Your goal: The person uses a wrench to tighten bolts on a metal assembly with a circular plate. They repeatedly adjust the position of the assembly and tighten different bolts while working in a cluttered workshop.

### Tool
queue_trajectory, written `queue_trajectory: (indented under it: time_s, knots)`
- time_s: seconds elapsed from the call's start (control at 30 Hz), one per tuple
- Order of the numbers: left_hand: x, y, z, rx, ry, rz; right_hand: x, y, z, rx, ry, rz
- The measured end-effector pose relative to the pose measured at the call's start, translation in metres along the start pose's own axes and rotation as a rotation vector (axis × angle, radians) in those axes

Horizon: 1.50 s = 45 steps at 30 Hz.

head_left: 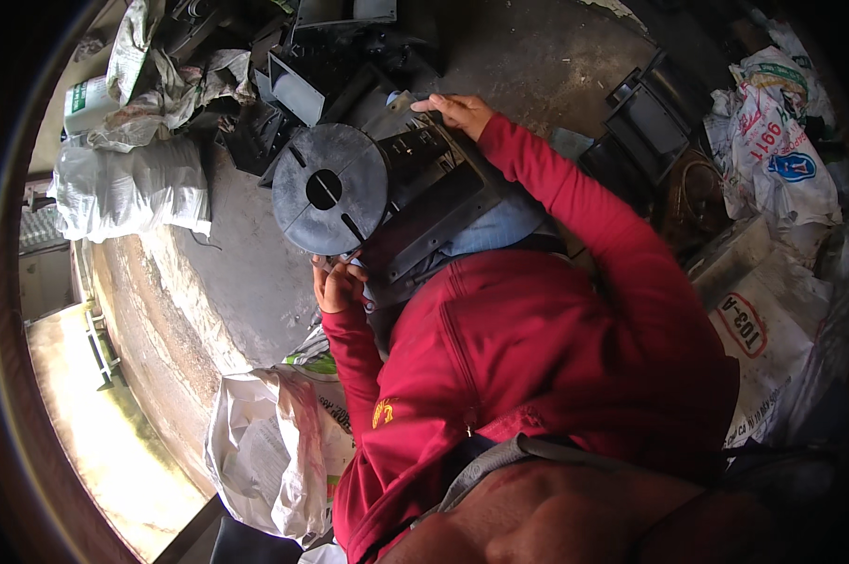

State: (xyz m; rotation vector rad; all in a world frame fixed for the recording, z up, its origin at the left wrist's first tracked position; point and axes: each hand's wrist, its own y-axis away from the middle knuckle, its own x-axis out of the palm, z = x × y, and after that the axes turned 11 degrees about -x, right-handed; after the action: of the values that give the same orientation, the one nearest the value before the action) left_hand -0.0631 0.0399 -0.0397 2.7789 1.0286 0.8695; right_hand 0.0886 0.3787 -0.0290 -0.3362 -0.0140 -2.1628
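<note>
A dark metal part rests across my lap, with a round grey slotted plate [297, 183] that has a hole in its middle, and a long box-like body [438, 216] beside it. My left hand [338, 285] is at the plate's lower edge, fingers curled and closed against the rim. Something small may be between those fingers, but I cannot make it out. At the far end of the body, my right hand [457, 113] lies with its fingers stretched out, touching the metal's upper edge or just above it.
Dark metal brackets [297, 89] are piled beyond the plate, and more frames [650, 122] stand at the right. White sacks [781, 141] line the right side. A plastic-wrapped bundle [133, 188] sits at left, above a crumpled sack [260, 442] lower down.
</note>
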Motion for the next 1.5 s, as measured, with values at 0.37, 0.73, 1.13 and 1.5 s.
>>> queue_trajectory:
  time_s: [0.37,0.73,1.13,1.5]
  knots:
    - [-0.083,-0.039,-0.020,0.125,-0.650,-0.142,0.059,0.012,-0.005,-0.080,-0.037,-0.043]
    - [-0.047,0.012,-0.015,0.151,-0.490,-0.382,0.071,-0.004,-0.022,0.062,-0.123,0.077]
    - [-0.029,0.012,-0.027,0.092,-0.146,-0.705,0.033,0.021,0.007,0.334,-0.755,-0.024]
    - [0.159,0.026,-0.033,0.553,-1.192,0.086,0.074,0.109,0.067,0.506,-1.085,-0.014]
